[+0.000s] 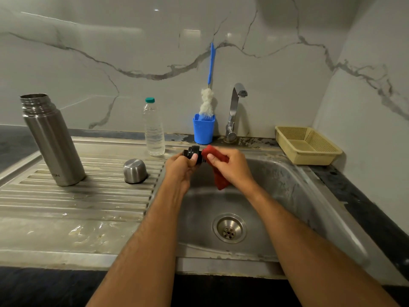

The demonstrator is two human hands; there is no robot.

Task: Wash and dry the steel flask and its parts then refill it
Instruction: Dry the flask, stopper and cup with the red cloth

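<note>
Flask (52, 140) and cup (135, 171) stand on the drainboard (77, 196), left of the sink (287, 185).

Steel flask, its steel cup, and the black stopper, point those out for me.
steel flask (53, 142), head view, middle of body.
steel cup (135, 170), head view, domed side.
black stopper (193, 151), head view, top rim above the thumb.

Brushed steel flask (52, 140) and sink (287, 185) — glossy marble wall (110, 52), red cloth (218, 173).

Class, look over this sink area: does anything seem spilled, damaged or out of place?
Water is pooled on the draining board near its front edge. The counter strip behind the sink looks patchy and worn.
</note>
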